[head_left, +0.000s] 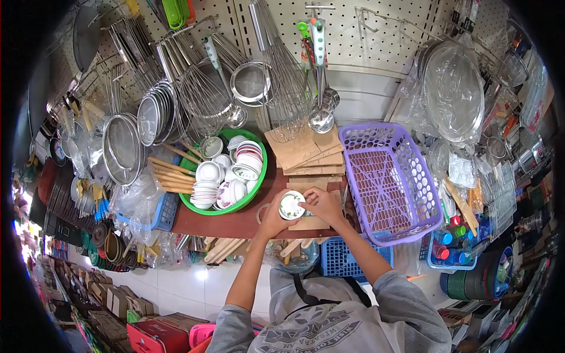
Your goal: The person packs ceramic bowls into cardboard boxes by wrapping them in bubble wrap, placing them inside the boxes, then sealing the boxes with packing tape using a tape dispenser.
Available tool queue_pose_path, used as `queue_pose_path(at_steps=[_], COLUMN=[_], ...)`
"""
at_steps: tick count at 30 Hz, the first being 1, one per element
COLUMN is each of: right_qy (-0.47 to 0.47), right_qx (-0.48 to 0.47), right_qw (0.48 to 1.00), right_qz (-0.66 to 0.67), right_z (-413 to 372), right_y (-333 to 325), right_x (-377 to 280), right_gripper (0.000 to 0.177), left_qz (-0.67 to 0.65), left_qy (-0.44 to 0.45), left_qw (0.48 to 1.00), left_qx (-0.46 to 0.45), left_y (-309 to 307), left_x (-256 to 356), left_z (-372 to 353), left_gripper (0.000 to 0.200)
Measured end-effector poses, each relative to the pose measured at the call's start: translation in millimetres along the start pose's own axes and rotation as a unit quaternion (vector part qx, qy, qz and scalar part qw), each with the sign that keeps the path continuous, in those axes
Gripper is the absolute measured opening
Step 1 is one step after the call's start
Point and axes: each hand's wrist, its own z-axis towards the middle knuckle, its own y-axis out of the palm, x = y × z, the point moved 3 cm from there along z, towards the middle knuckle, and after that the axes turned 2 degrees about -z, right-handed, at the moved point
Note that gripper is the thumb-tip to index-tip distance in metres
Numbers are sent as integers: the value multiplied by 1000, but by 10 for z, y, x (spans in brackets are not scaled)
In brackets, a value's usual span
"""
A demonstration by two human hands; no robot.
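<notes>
Looks to me like the step in hand is handling one small white bowl (291, 205) with green decoration, held up over the front of the reddish-brown table (194, 222). The left hand (273, 215) is clamped around its edge from about 9 o'clock, while the right hand (324, 205) has its fingertips at the rim around 3 o'clock; can't tell if those are pinching or just touching. Green basin (263, 160) full of more bowls sits at 10 o'clock from it, the purple basket (406, 233) at 2 to 3, brown cardboard sheets (303, 141) at 12 to 1. Any next move calls for a firm left-hand hold, imo, with the right going easy on that rim, since it's probably breakable. As for which way it points: seems mouth up toward the camera, maybe a bit tipped. It's round, so no real long axis across it; the mouth-to-foot line runs roughly up-down.
</notes>
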Motion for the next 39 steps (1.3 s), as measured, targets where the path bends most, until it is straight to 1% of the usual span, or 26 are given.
queue_pose_path(at_steps=[6,8,11,15,17,21,22,25,28,31,34,37,39], right_qy=[27,13,3,-3,-1,-1,-43,-81,-79,-63,9,-31,-35], right_qx=[3,13,28,39,77,162,206,241,218,157,91,93,89], right_qw=[999,1000,999,996,994,984,977,967,968,977,977,969,966], right_qz=[-17,4,35,84,80,69,23,-20,-92,-126,-192,-227,-242], right_z=[6,18,25,9,-23,-44,-45,-82,-107,-104,-120,-94,-78], right_y=[48,104,125,36,-55,-231,-261,-342,-360,-293,-218,-152,-109], right_x=[39,106,151,104,60,55,62,48,57,133,120,145,179], right_gripper=[34,32,28,21,19,17,15,15,15,15,16,16,16], left_qz=[24,16,3,50,97,79,70,70,76,68,66,58,50], left_qy=[1,10,6,21,27,11,3,-3,-3,-2,7,5,5], left_qw=[1000,1000,1000,998,994,996,997,997,996,997,997,997,998], left_qx=[1,6,27,26,42,35,36,39,46,48,46,43,42], left_y=[-1,-10,4,-7,-26,-42,-53,-72,-69,-53,-54,-58,-54], left_x=[2,50,-19,-22,36,19,59,96,71,26,33,56,50], left_z=[-4,-12,-26,-21,-40,-46,-53,-57,-61,-63,-65,-62,-58], left_gripper=[93,91,95,94,92,92,92,92,92,92,91,91,90])
